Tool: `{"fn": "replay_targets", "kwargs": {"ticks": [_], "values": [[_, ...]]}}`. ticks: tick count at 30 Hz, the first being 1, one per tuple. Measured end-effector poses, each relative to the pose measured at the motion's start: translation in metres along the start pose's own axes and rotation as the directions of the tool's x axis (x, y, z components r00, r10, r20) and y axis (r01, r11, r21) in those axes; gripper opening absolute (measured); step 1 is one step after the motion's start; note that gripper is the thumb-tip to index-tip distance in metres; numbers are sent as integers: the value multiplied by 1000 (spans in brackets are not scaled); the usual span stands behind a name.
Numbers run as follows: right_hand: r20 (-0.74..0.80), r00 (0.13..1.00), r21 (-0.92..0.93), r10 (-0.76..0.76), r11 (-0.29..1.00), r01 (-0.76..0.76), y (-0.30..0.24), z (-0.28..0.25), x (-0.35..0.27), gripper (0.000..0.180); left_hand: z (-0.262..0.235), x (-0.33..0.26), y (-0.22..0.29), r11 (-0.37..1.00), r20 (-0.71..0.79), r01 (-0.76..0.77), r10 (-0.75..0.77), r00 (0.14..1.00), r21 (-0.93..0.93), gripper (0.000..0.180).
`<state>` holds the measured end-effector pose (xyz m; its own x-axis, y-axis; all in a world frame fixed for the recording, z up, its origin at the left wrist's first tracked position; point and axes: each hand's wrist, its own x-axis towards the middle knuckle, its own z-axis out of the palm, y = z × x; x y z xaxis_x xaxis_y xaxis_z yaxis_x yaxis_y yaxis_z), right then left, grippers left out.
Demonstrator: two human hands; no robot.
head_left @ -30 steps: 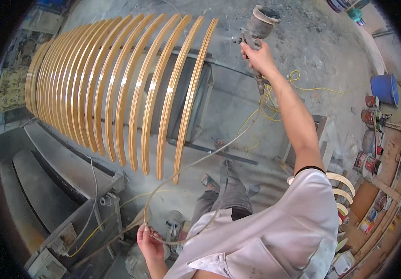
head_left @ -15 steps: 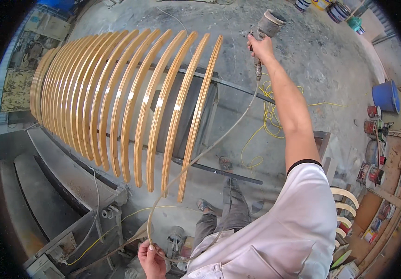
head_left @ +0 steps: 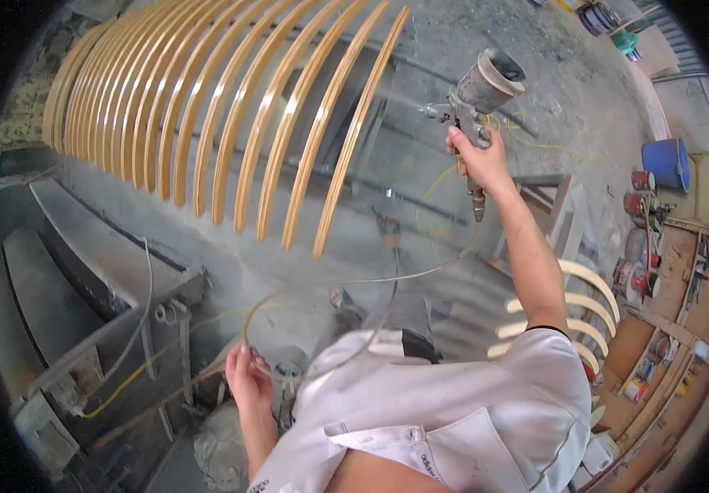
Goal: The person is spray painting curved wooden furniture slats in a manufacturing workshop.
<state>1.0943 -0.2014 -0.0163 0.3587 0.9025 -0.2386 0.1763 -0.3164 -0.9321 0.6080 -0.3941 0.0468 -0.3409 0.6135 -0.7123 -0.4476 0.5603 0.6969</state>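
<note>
My right hand [head_left: 483, 161] is wrapped round the handle of a grey spray gun [head_left: 488, 85], whose paint cup is on top. The nozzle points left at the nearest of a long row of curved, glossy wooden slats [head_left: 290, 111], a short way off. A faint pale mist trails from the nozzle toward them. From below the gun, a thin air hose [head_left: 334, 282] loops across in front of me to my left hand [head_left: 248, 378], low and near my body. The fingers of that hand are pinched on the hose.
Paler curved wooden pieces [head_left: 589, 308] stand on a frame beside my right elbow. Large dark curved panels [head_left: 22, 271] lie at the left. Along the right side are a blue bucket [head_left: 665, 164], several paint cans [head_left: 640, 275] and wooden shelving [head_left: 658, 394].
My right hand has brought the spray gun nearer to me and turned its nozzle left. Mist now shows at the nozzle. The view has shifted, and my left hand still holds the hose.
</note>
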Motion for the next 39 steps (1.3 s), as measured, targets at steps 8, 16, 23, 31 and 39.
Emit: {"fn": "replay_targets", "kwargs": {"ticks": [8, 16, 23, 31, 39], "values": [[45, 997, -18, 66, 998, -66, 49, 88, -204, 22, -109, 18, -14, 996, 128, -21, 32, 991, -86, 11], [174, 982, -184, -78, 977, 110, 83, 137, -300, 23, -151, 3, -18, 999, 86, 10, -6, 996, -46, 12], [293, 955, -152, -44, 984, 92, 60, 162, -299, 31, -159, -8, -28, 995, 95, 8, 1, 996, -96, 11], [-160, 938, -97, -307, 951, 294, -21, 172, -175, 26, -183, -15, -26, 957, 10, -149, 156, 988, -248, 11], [-33, 931, -134, -363, 925, 356, -19, 221, -206, 22, -202, 31, 14, 945, 6, -176, 185, 983, -274, 11]]}}
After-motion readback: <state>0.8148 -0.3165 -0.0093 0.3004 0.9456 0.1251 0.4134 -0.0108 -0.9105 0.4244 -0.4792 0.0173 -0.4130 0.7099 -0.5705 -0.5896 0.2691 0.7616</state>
